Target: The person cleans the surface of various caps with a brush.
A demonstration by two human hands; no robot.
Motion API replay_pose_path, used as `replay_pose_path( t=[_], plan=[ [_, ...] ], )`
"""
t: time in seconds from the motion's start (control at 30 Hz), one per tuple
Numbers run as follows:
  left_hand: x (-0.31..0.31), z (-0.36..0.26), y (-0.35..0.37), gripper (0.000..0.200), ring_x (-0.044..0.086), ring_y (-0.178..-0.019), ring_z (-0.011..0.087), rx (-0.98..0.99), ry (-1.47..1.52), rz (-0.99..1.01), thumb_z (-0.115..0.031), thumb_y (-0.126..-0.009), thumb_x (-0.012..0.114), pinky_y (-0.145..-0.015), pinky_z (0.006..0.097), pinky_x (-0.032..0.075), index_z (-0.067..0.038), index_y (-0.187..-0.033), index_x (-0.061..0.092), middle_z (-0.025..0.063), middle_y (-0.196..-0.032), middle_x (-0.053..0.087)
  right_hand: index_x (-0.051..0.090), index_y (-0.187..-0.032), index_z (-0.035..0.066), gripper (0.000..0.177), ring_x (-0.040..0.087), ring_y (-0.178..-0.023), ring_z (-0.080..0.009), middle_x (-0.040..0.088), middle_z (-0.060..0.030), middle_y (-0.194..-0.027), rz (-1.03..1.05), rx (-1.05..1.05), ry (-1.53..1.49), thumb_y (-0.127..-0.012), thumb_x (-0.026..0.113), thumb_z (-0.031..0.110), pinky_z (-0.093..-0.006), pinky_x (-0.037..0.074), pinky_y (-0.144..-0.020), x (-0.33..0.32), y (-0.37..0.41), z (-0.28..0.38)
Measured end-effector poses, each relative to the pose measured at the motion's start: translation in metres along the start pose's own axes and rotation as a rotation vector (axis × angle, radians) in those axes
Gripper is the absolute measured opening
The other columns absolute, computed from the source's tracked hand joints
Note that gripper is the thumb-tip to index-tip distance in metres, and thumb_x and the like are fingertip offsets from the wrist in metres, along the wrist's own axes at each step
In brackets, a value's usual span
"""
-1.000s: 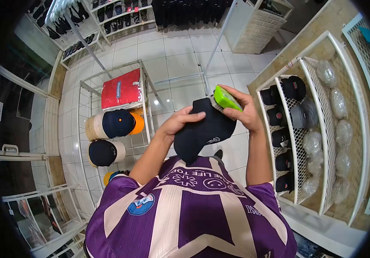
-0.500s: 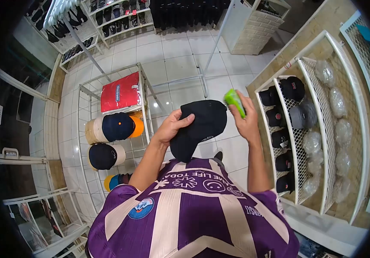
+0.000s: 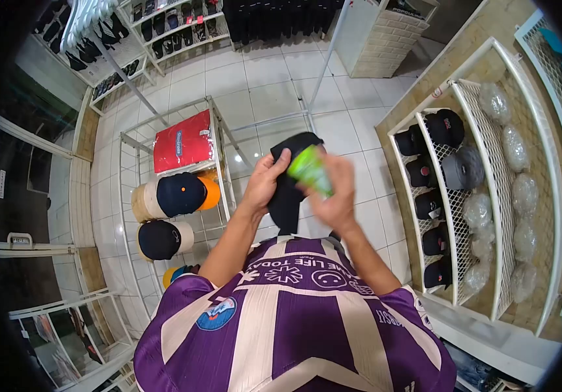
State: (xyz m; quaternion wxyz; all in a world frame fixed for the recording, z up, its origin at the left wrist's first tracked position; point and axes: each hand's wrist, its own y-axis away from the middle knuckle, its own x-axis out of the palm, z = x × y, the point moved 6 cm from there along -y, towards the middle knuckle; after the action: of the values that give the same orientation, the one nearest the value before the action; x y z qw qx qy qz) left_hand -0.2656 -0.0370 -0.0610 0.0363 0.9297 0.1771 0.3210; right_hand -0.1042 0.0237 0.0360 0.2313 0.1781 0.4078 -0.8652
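Observation:
A black cap [image 3: 285,204] is held in front of my chest by my left hand [image 3: 264,185], its thumb on the upper side and its fingers behind. My right hand [image 3: 335,199] is closed around a bright green brush [image 3: 308,168], which lies over the cap's crown. Motion smears the brush and the right fingers, so its lower face and bristles cannot be made out. The brush covers part of the cap.
On the left, a white wire rack [image 3: 124,196] holds a folded red garment [image 3: 186,140] and several caps [image 3: 179,194]. Mesh shelves [image 3: 467,98] on the right carry dark caps [image 3: 444,129] and clear plastic domes [image 3: 514,147]. A metal stand [image 3: 274,119] is ahead on the tiled floor.
My right hand has brought the green brush leftward and down, from beside the cap onto it. The cap has turned and shifted slightly in my left hand.

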Motion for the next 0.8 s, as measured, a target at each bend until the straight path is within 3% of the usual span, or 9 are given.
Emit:
replay_pose_path(
  t=[0.03, 0.1, 0.23, 0.37, 0.43, 0.5, 0.57, 0.77, 0.8],
  plan=[
    [0.013, -0.015, 0.001, 0.032, 0.07, -0.088, 0.011, 0.013, 0.108, -0.017, -0.031, -0.106, 0.06, -0.078, 0.0263, 0.058, -0.002, -0.119, 0.065, 0.0054, -0.105, 0.072, 0.06, -0.139, 0.005, 0.076, 0.058, -0.105, -0.034, 0.062, -0.0147, -0.114, 0.181, -0.111, 0.017, -0.07, 0.088, 0.018, -0.04, 0.044, -0.097, 0.014, 0.008, 0.016],
    [0.025, -0.031, 0.004, 0.035, 0.072, -0.089, 0.0148, 0.079, 0.151, -0.027, -0.035, -0.106, 0.057, -0.077, 0.0284, 0.06, -0.002, -0.12, 0.063, 0.0091, -0.107, 0.073, 0.061, -0.138, 0.004, 0.074, 0.058, -0.105, -0.0353, 0.063, -0.0151, -0.114, 0.278, -0.036, -0.142, -0.07, 0.088, 0.015, -0.0414, 0.046, -0.096, 0.019, 0.013, 0.016],
    [0.033, -0.042, 0.015, 0.037, 0.073, -0.086, 0.0151, 0.044, 0.158, -0.066, -0.034, -0.106, 0.057, -0.077, 0.0285, 0.061, -0.001, -0.122, 0.064, 0.0086, -0.107, 0.073, 0.058, -0.14, 0.002, 0.075, 0.058, -0.105, -0.0363, 0.061, -0.0185, -0.118, -0.149, 0.08, -0.077, -0.072, 0.086, 0.012, -0.0445, 0.047, -0.093, -0.016, -0.025, -0.004],
    [0.0, -0.013, -0.007, 0.033, 0.073, -0.087, 0.0158, 0.082, 0.182, -0.122, -0.034, -0.106, 0.058, -0.076, 0.03, 0.061, -0.003, -0.117, 0.062, 0.0091, -0.107, 0.073, 0.058, -0.142, 0.006, 0.075, 0.058, -0.109, -0.0361, 0.062, -0.0164, -0.116, 0.161, -0.149, -0.054, -0.072, 0.086, 0.015, -0.0444, 0.044, -0.099, 0.025, 0.005, 0.017],
    [0.015, -0.029, 0.0, 0.034, 0.073, -0.088, 0.0169, 0.084, 0.261, -0.116, -0.034, -0.106, 0.058, -0.077, 0.0307, 0.061, -0.003, -0.12, 0.06, 0.0096, -0.107, 0.073, 0.06, -0.14, 0.006, 0.075, 0.059, -0.111, -0.0364, 0.063, -0.0157, -0.116, 0.329, -0.011, -0.189, -0.071, 0.087, 0.015, -0.0441, 0.045, -0.099, 0.028, 0.012, 0.013],
    [0.018, -0.032, 0.002, 0.035, 0.074, -0.089, 0.0173, 0.074, 0.251, -0.128, -0.034, -0.106, 0.058, -0.078, 0.0305, 0.061, -0.002, -0.119, 0.062, 0.0093, -0.106, 0.073, 0.06, -0.139, 0.005, 0.073, 0.059, -0.108, -0.0349, 0.063, -0.0162, -0.116, 0.115, -0.037, -0.12, -0.072, 0.086, 0.013, -0.0437, 0.047, -0.096, 0.008, -0.007, 0.002],
    [0.031, -0.034, 0.006, 0.037, 0.073, -0.088, 0.0155, 0.075, 0.225, -0.055, -0.035, -0.106, 0.057, -0.077, 0.0293, 0.061, -0.001, -0.116, 0.066, 0.008, -0.105, 0.073, 0.059, -0.138, 0.002, 0.07, 0.059, -0.107, -0.0347, 0.062, -0.016, -0.115, -0.132, 0.101, -0.012, -0.074, 0.085, 0.013, -0.0456, 0.046, -0.095, -0.007, -0.03, -0.006],
    [0.007, -0.02, -0.004, 0.036, 0.073, -0.086, 0.0161, 0.089, 0.292, -0.191, -0.034, -0.106, 0.058, -0.073, 0.0308, 0.061, -0.001, -0.118, 0.062, 0.0103, -0.102, 0.072, 0.065, -0.135, 0.004, 0.068, 0.059, -0.109, -0.0335, 0.064, -0.0154, -0.114, 0.3, -0.034, -0.135, -0.072, 0.086, 0.019, -0.0438, 0.045, -0.097, 0.035, 0.008, 0.009],
    [0.011, -0.017, -0.001, 0.036, 0.073, -0.088, 0.0167, 0.031, 0.313, -0.107, -0.034, -0.106, 0.058, -0.074, 0.0309, 0.061, 0.0, -0.119, 0.062, 0.0104, -0.103, 0.072, 0.063, -0.138, 0.005, 0.071, 0.059, -0.107, -0.0341, 0.064, -0.0154, -0.113, 0.198, -0.125, -0.035, -0.072, 0.087, 0.019, -0.0437, 0.046, -0.096, 0.026, -0.005, -0.001]
  ],
)
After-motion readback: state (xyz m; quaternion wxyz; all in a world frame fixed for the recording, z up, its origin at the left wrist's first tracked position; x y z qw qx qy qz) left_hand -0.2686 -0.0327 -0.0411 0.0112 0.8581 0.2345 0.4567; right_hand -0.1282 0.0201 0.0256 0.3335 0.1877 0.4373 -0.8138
